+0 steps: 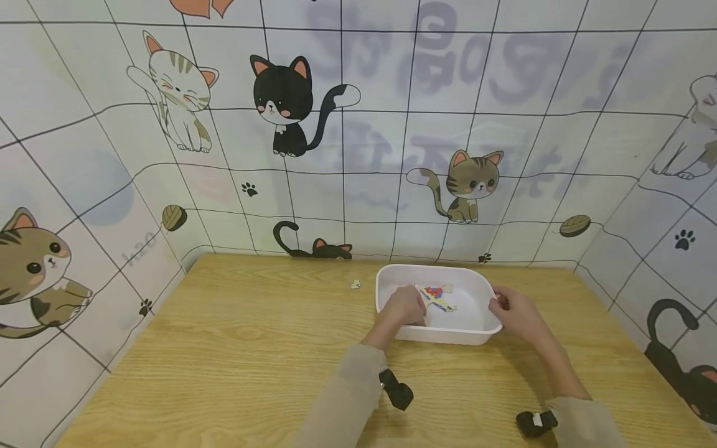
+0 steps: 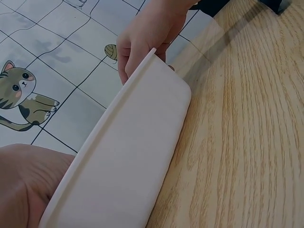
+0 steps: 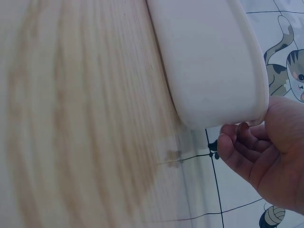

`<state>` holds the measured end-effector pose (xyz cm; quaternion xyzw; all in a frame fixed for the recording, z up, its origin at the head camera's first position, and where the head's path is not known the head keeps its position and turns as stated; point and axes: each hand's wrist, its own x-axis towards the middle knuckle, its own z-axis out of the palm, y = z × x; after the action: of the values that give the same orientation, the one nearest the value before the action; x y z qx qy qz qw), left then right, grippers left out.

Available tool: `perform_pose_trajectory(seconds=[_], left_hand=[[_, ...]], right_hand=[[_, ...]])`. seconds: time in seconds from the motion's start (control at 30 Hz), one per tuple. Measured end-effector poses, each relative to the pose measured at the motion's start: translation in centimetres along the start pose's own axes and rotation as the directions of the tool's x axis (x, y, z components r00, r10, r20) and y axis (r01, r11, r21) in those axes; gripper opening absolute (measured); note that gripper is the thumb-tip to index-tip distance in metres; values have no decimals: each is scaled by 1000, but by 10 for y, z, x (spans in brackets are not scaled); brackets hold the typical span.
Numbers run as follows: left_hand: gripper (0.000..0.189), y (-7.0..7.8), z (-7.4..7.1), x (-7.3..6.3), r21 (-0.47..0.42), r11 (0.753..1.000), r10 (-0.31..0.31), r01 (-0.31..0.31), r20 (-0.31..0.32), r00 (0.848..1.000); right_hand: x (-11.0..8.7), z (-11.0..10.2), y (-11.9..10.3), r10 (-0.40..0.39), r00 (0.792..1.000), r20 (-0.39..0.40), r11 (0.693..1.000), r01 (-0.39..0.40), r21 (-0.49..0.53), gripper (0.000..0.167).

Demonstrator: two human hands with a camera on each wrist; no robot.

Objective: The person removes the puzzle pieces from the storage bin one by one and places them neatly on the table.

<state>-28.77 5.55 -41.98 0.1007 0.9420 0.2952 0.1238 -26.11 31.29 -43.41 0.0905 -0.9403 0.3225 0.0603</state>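
Observation:
A white plastic basin (image 1: 442, 336) stands on the wooden table. My left hand (image 1: 406, 305) reaches down inside it at the left; the fingertips are hidden, so I cannot see whether they hold anything. Beside that hand, on the basin's floor, lie several small flat pieces (image 1: 435, 295) coloured red, blue and yellow, too small to identify. At the basin's right end, my right hand (image 1: 516, 312) grips the rim. Its curled fingers (image 3: 242, 156) show under the rim in the right wrist view. From the left wrist view, the basin's outer wall (image 2: 123, 137) hides the inside.
One small pale-yellow piece (image 1: 355, 284) lies on the table (image 1: 252, 348), left of the basin. A cloth or sheet wall (image 1: 370, 137) printed with cats and grid lines rises behind the table and along both sides.

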Motion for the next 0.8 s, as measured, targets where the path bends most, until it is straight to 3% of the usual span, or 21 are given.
perform_pose_trajectory(seconds=[0.17,0.23,0.4,0.5,0.6,0.8], left_hand=[[11,-3,0,-1,-31,999,37,-38,-42,998],[12,-5,1,0,-82,995,51,-56,-62,997],[11,-7,4,2,-253,963,71,-90,-85,994],[11,-7,4,2,-307,944,94,-119,-95,991],[12,-8,3,2,-320,938,110,-137,-99,989],[12,-9,0,1,-292,947,116,-136,-85,990]], right_hand=[[-1,0,-1,4,1000,1,1000,-4,5,43],[-1,1,-2,5,1000,3,1000,-5,4,43],[0,0,-3,3,1000,7,1000,-3,4,44],[0,0,-3,3,1000,10,1000,-3,5,44],[-1,0,-3,5,1000,10,1000,-5,3,44],[0,0,-2,13,1000,1,1000,-13,3,44]])
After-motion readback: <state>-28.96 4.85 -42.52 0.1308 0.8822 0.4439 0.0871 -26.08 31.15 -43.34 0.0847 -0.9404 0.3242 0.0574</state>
